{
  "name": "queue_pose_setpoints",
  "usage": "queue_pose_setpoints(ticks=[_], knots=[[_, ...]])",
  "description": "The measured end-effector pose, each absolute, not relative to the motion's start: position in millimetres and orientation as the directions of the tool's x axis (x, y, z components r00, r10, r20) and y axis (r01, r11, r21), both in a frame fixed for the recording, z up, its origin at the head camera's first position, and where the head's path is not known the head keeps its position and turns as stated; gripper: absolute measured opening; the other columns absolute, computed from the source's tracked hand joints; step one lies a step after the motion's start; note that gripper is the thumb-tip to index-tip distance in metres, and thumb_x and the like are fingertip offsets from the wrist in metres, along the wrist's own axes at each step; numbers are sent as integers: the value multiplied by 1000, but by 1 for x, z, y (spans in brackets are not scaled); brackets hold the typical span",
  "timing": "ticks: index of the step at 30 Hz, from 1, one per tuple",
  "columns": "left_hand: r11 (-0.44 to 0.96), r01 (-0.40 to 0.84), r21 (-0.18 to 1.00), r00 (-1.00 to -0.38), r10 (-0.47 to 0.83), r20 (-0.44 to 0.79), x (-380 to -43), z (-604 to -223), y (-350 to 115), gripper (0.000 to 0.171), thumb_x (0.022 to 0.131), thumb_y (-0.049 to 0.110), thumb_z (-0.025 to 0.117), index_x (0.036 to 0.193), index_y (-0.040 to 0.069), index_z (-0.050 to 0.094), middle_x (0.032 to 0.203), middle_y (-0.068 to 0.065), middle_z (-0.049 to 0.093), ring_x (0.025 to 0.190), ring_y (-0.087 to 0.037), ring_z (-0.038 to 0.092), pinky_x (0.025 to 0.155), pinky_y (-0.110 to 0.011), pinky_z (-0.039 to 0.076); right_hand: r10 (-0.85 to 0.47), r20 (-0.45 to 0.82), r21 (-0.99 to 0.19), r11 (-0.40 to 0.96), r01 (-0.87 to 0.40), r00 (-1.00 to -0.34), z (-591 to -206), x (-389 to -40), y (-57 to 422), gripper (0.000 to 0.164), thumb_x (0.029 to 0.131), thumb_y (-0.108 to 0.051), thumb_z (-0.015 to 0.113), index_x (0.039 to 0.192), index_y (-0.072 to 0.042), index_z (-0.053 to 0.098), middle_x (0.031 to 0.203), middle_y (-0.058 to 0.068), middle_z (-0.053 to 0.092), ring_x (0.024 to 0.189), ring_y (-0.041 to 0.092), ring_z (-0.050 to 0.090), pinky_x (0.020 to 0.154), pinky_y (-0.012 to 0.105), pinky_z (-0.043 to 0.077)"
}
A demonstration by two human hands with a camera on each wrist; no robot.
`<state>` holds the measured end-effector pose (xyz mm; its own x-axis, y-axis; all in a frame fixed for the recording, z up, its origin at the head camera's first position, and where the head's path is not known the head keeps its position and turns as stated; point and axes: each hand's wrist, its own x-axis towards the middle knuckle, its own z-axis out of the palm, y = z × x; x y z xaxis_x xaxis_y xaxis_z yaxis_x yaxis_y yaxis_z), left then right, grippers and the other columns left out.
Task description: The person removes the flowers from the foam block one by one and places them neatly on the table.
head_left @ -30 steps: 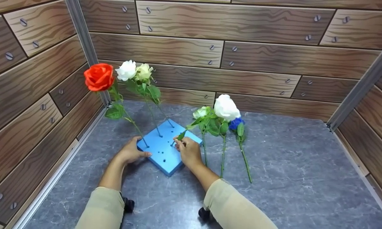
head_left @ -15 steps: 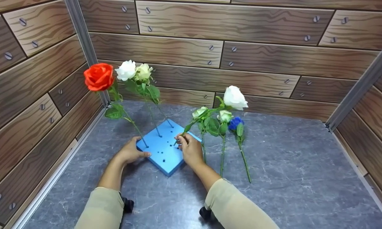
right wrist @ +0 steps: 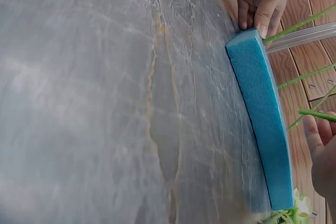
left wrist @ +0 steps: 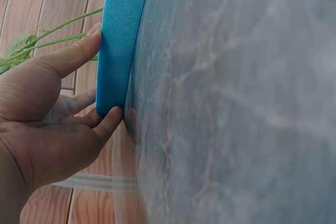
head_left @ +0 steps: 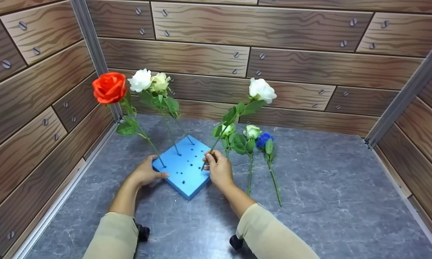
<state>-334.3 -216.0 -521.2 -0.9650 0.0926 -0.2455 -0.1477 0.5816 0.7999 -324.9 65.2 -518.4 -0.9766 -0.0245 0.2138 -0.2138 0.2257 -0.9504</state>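
Note:
My left hand (head_left: pixel 146 172) grips the left corner of a blue foam block (head_left: pixel 196 180) that has small holes in its top. In the left wrist view the thumb lies over the block's upper edge, with the fingers at its side. My right hand (head_left: pixel 220 169) pinches the stem of a white rose (head_left: pixel 262 90) near its lower end. This rose leans away to the right. Its cut stem tip (right wrist: pixel 302 112) shows in the right wrist view, above the block. A red rose (head_left: pixel 109 88), another white rose (head_left: pixel 140 80) and a pale yellow rose (head_left: pixel 160 82) stand in the block.
Right of the block lie a blue rose (head_left: pixel 264 139) and two pale green-white roses (head_left: pixel 252 131), stems toward me, on the grey marbled tabletop (head_left: pixel 331 194). Wood-patterned walls (head_left: pixel 201 57) enclose the back and both sides.
The held white rose has swung up to a steeper lean, uncovering a pale rose behind it. My right hand has shifted slightly right with the stem tip. The left hand keeps its place.

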Motion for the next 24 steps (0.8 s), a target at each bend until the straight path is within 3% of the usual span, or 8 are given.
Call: queue_pose_setpoints(ticks=[10,24], knots=[[590,-132,797,-967,102,-236,-336,-523,-216,105,94,28,87,170,-1,21,174,-38,20,162,-57,23,130,-67,30,-20,225,-938,264,-222,-974,-521,-322,77,24,114,-13,53,119,6,68,106,20,76,97,29,77,80,32,67],[597,-142,790,-965,96,-246,-333,-522,-216,105,95,29,87,170,-1,19,174,-38,19,162,-57,23,130,-67,30,-57,233,-932,273,-240,-971,-518,-319,88,23,114,-9,53,119,8,67,101,21,74,84,19,70,83,55,66]])
